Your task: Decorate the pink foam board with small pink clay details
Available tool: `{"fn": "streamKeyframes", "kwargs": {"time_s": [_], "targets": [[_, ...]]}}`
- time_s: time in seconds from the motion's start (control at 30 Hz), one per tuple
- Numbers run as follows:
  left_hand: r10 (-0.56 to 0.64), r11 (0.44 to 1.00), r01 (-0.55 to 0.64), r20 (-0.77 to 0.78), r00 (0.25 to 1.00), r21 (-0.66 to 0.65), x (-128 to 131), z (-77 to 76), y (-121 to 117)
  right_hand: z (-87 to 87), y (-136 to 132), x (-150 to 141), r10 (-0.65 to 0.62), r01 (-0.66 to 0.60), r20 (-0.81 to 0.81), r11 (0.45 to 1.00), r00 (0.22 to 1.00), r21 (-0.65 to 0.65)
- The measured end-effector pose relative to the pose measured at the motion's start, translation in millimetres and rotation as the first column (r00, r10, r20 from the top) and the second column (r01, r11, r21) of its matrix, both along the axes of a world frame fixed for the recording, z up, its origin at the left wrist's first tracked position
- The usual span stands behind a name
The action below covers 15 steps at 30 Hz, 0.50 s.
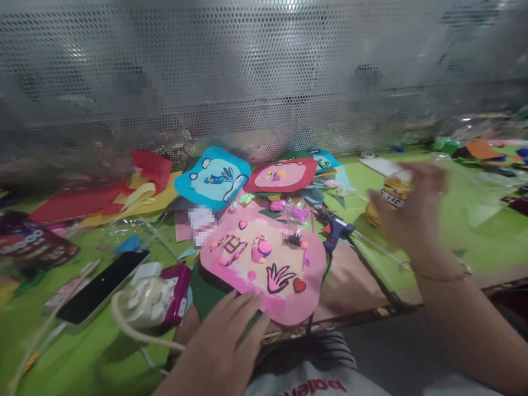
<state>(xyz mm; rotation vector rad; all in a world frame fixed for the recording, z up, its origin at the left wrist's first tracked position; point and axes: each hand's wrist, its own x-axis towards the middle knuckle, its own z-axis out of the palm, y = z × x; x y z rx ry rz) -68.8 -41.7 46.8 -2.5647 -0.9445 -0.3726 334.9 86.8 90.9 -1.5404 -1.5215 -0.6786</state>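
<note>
The pink card [317, 258] is laid near the front edge of the surface [466, 195]. Its low rim is touched by the left hand [229, 330], whose fingers are spread a little, with nothing gripped. A tub [396, 191] is seen between the thumb and fingers of the right hand [418, 225]; that hand is blurred, so it cannot be told if the tub is gripped. If it is held loosely, it could be dropped. If the rim is pushed hard, small bits could be knocked off. Fingers could be burned if the glue gun [339, 230] is hot.
</note>
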Motion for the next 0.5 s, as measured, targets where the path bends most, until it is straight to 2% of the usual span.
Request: {"fn": "streamKeyframes", "kwargs": {"time_s": [0.03,0.07,0.1,0.13,0.2,0.37,0.43,0.5], "targets": [[-0.015,1.000,0.015,-0.024,1.000,0.005,8.9,-4.8,8.4,1.8,-0.7,-20.7,0.112,-0.104,0.063,0.987,0.992,-0.122],[-0.029,0.999,0.030,-0.050,0.998,0.013,17.9,-10.5,16.5,1.4,1.2,-40.5,0.212,-0.180,0.104,0.950,0.972,-0.255],[-0.056,0.998,0.058,-0.080,0.995,0.026,26.2,-16.7,23.7,-1.2,5.7,-58.4,0.308,-0.237,0.126,0.889,0.943,-0.393],[-0.042,0.998,0.045,-0.094,0.995,0.033,33.3,-22.9,29.8,-5.6,12.1,-73.6,0.364,-0.256,0.129,0.826,0.922,-0.501],[-0.054,0.997,0.060,-0.140,0.989,0.039,43.2,-34.3,37.7,-16.3,27.6,-94.1,0.391,-0.229,0.112,0.722,0.914,-0.652],[-0.071,0.996,0.083,-0.260,0.963,0.034,53.5,-51.6,41.1,-31.2,51.8,-107.1,0.395,-0.187,0.049,0.535,0.917,-0.824],[-0.061,0.997,0.072,-0.285,0.956,0.030,58.3,-54.6,40.7,-33.0,53.5,-107.9,0.377,-0.189,0.014,0.497,0.926,-0.847],[-0.052,0.998,0.063,-0.290,0.956,0.029,64.5,-55.2,41.0,-36.5,53.7,-109.1,0.353,-0.206,-0.024,0.486,0.935,-0.849]]}}
